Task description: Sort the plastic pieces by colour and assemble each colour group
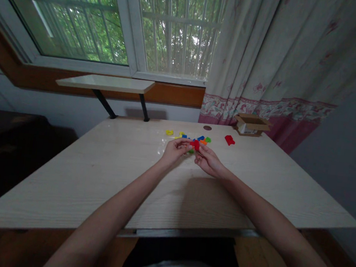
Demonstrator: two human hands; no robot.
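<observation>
Left hand (175, 151) and right hand (209, 161) meet over the pale wood-grain desk (96, 171), fingers (187, 142) narrowed, pinching a red plastic block (195, 144); small yellow, blue, orange and green plastic pieces (200, 138) lie loose beyond, a separate red plastic piece (229, 140) to the right.

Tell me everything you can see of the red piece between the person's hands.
The red plastic piece is small, bright and slightly glossy; its exact shape is hard to tell, as the fingers partly hide it. It is held between the left hand and the right hand, apparently just above the pale wood-grain table, close to a scatter of small coloured pieces. Only the hands seem to touch it.
</observation>
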